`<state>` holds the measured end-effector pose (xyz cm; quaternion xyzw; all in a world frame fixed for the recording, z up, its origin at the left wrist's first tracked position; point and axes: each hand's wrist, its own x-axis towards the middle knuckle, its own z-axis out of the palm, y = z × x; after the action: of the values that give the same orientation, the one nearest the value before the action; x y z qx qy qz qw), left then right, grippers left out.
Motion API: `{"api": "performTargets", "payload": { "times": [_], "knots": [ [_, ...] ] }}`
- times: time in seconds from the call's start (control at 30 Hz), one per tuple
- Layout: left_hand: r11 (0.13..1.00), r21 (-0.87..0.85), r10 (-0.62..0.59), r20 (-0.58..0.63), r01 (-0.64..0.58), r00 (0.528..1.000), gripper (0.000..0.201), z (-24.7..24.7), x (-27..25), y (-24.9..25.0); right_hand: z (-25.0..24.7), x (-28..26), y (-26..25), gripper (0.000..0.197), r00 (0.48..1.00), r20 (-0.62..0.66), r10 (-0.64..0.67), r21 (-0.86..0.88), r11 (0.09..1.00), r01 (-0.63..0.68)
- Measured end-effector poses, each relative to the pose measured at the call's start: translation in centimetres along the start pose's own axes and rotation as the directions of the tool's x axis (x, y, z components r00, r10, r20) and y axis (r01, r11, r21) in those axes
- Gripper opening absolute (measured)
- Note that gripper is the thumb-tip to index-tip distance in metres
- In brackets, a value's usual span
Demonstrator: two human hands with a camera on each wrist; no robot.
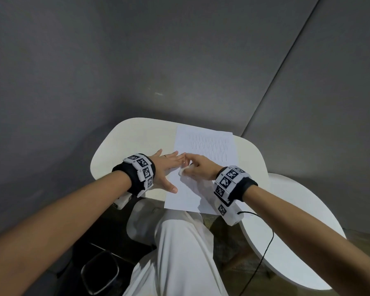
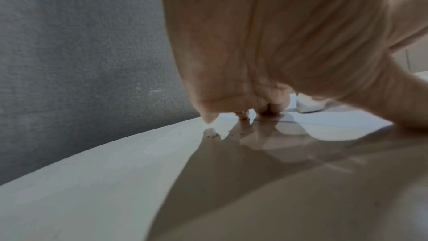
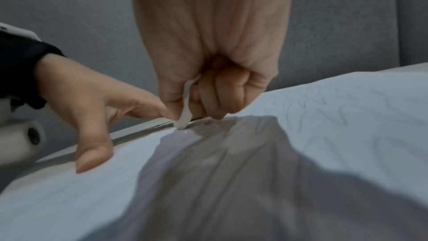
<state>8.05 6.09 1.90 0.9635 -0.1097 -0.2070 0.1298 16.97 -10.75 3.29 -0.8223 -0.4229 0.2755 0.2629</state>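
Note:
A white sheet of paper [image 1: 209, 144] with faint pencil loops lies on a small white table [image 1: 124, 142]. My left hand [image 1: 168, 167] lies flat with straight fingers on the sheet's left edge and holds it down. My right hand [image 1: 199, 168] is curled over the sheet and pinches a small white eraser [image 1: 182, 171], whose tip touches the paper. In the right wrist view the eraser [image 3: 185, 114] stands between thumb and fingers, its end on the paper [image 3: 324, 116], beside the left hand [image 3: 92, 102]. The left wrist view shows my left palm [image 2: 266, 43] over the table [image 2: 92, 180].
A second round white table [image 1: 297, 221] stands lower on the right, with a black cable [image 1: 267, 242] hanging over it. My knees in white trousers [image 1: 179, 242] are under the table's near edge. A dark bin [image 1: 100, 272] sits on the floor. Grey walls close in behind.

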Motion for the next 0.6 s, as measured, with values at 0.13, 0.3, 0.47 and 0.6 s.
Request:
{"api": "performTargets", "payload": {
  "times": [0.13, 0.3, 0.47, 0.6],
  "knots": [
    [0.999, -0.042, 0.003, -0.013, -0.004, 1.000, 0.105, -0.1, -0.3, 0.0, 0.4, -0.1, -0.3, 0.020, 0.997, 0.076, 0.010, 0.030, 0.999, -0.013],
    [0.993, -0.113, -0.037, -0.049, 0.031, 0.998, 0.130, -0.1, -0.1, -0.1, 0.8, 0.4, -1.0, 0.023, 0.993, -0.106, 0.044, 0.021, 0.999, -0.042],
    [0.991, -0.128, -0.035, -0.051, 0.028, 0.998, 0.130, -0.1, -0.1, 0.0, 0.7, 0.6, -1.3, 0.020, 0.997, 0.007, 0.075, 0.073, 0.994, -0.075],
    [0.995, -0.102, -0.028, -0.051, 0.023, 0.998, 0.123, 0.1, -0.1, -0.3, 1.0, 0.7, -1.8, 0.015, 0.998, 0.009, 0.060, 0.017, 0.998, -0.060]
  ]
}}
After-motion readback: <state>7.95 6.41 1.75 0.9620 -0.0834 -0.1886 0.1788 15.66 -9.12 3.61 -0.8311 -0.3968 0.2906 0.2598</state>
